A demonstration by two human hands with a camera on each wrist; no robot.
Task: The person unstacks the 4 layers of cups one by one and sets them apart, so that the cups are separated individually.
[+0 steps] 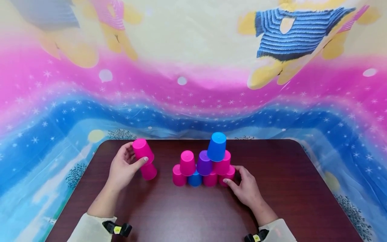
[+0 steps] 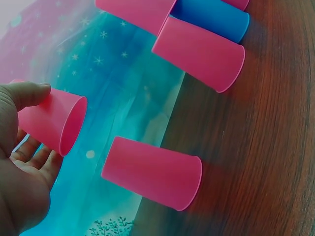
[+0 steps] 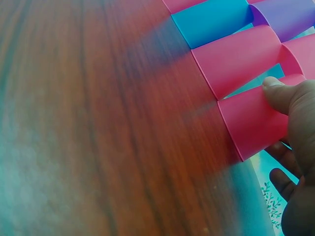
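My left hand (image 1: 122, 168) grips a pink cup (image 1: 142, 148), mouth down, with the thumb across its near side. Another pink cup (image 2: 152, 172) stands upside down on the table just below; the left wrist view shows a gap between the two. To the right, upside-down cups form a stepped stack. Its bottom row has pink cups and a blue cup (image 1: 195, 179). On them sit a pink cup (image 1: 187, 163), a purple cup (image 1: 205, 163) and a pink cup (image 1: 223, 164), with a blue cup (image 1: 217, 147) uppermost. My right hand (image 1: 247, 187) holds the row's rightmost pink cup (image 3: 253, 120) between thumb and fingers.
The dark wooden table (image 1: 187, 211) has its back edge close behind the cups. A printed cloth (image 1: 181, 101) with snowflakes and bears hangs behind and around the table. A strap with a black device (image 1: 117, 229) sits at each cuff.
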